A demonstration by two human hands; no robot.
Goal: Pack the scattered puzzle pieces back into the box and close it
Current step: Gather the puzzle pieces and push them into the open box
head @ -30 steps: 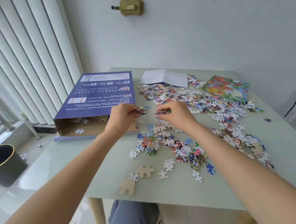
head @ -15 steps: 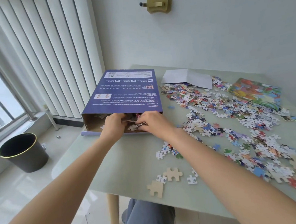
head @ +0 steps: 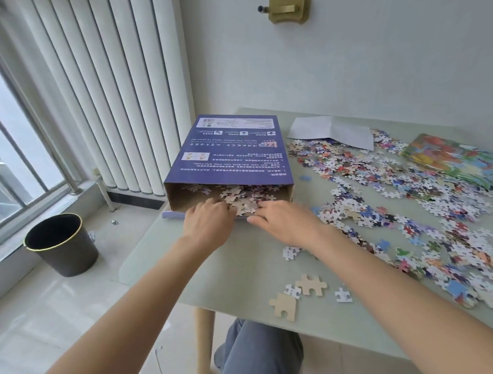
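A flat purple puzzle box (head: pixel 231 155) lies on the pale green table (head: pixel 234 275) with its open end facing me. A heap of puzzle pieces (head: pixel 243 197) sits in that opening. My left hand (head: pixel 208 221) and my right hand (head: pixel 285 223) rest at the mouth of the box, fingers extended against the heap. The fingertips of both hands are partly hidden among the pieces. Many scattered puzzle pieces (head: pixel 401 205) cover the right half of the table.
A colourful picture sheet (head: pixel 450 155) and a white paper (head: pixel 332 131) lie at the table's far right. A few large beige pieces (head: pixel 310 284) sit near the front edge. A black bin (head: pixel 61 245) stands on the floor at left, below vertical blinds (head: pixel 110 88).
Both hands carried pinched pieces from the scattered pile leftward to the box opening. Now their fingers are stretched out against the heap inside. The view swung left.
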